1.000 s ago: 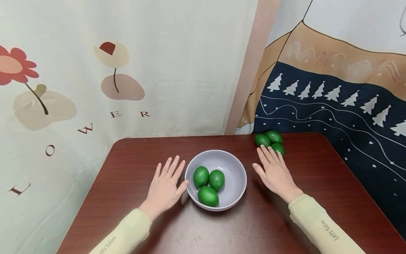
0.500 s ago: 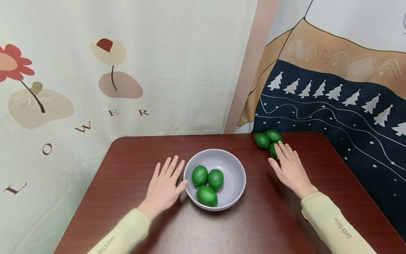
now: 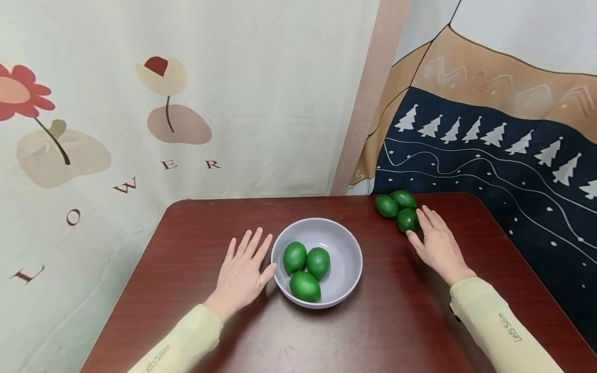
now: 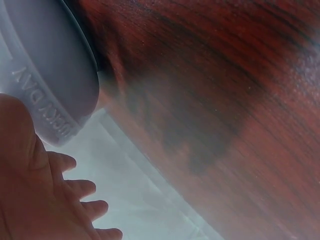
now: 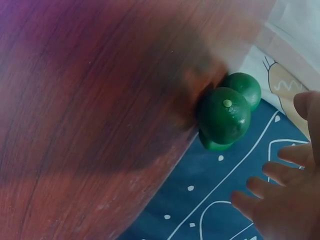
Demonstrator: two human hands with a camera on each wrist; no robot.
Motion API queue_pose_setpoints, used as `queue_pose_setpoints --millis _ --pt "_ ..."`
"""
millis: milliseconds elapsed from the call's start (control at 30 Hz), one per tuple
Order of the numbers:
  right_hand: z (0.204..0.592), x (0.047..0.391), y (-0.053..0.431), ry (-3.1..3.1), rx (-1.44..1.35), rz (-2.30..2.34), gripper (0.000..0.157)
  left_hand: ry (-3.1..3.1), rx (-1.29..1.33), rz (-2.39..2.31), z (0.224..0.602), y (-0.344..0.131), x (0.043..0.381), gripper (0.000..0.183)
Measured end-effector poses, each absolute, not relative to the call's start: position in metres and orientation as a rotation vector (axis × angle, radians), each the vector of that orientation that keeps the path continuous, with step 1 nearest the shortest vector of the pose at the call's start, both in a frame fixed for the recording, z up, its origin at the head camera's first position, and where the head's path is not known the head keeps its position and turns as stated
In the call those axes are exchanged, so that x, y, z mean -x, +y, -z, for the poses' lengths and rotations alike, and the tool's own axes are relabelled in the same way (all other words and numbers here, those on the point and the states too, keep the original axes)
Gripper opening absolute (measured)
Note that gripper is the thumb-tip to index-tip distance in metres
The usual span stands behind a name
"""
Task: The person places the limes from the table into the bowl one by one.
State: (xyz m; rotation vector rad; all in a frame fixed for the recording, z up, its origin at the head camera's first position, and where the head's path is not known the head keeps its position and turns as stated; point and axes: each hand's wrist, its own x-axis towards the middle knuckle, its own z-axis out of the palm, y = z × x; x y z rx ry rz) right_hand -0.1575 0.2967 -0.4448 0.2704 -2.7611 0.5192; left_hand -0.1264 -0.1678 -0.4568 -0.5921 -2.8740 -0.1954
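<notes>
A pale lavender bowl (image 3: 342, 280) stands mid-table with three green limes (image 3: 305, 286) inside. Beside its left rim my left hand (image 3: 242, 274) spreads its fingers, thumb right at the bowl's edge. Raised lettering shows on the bowl's side (image 4: 50, 85) in the left wrist view. At the back right of the table three more limes (image 3: 387, 206) sit in a cluster. My right hand (image 3: 438, 246) is just right of the nearest lime (image 3: 408, 220), fingers extended and holding nothing. In the right wrist view that lime (image 5: 225, 117) partly hides the other two.
The dark red wooden table (image 3: 298, 347) has rounded back corners. Behind it hangs a pale curtain (image 3: 280, 103) with printed flowers and letters. A navy cloth (image 3: 466, 160) with white trees hangs along the right side.
My right hand has moved right, from over the back limes to beside them, uncovering the nearest lime. The left hand and the bowl have stayed in place.
</notes>
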Motion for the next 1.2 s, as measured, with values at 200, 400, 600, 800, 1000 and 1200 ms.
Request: queue_pose_setpoints --millis 200,400,600,800,1000,1200 --pt "0.447 0.161 0.303 -2.769 -0.218 -0.571 0.064 -2.875 0.597 0.201 0.457 -0.166 0.128 0.068" --pt "0.449 0.168 0.306 -2.812 -0.145 -0.644 0.065 -2.881 0.591 0.209 0.457 -0.166 0.128 0.069" --pt "0.452 0.176 0.306 -2.836 -0.103 -0.691 0.065 -2.890 0.576 0.225 0.456 -0.168 0.128 0.071" --pt "0.456 0.183 0.305 -2.823 -0.088 -0.717 0.065 -2.898 0.574 0.251 0.454 -0.168 0.129 0.071" --pt "0.461 0.188 0.307 -2.803 -0.078 -0.755 0.065 -2.887 0.580 0.242 0.455 -0.168 0.131 0.071" --pt "0.466 0.189 0.308 -2.784 -0.073 -0.778 0.064 -2.876 0.588 0.231 0.457 -0.166 0.132 0.071"
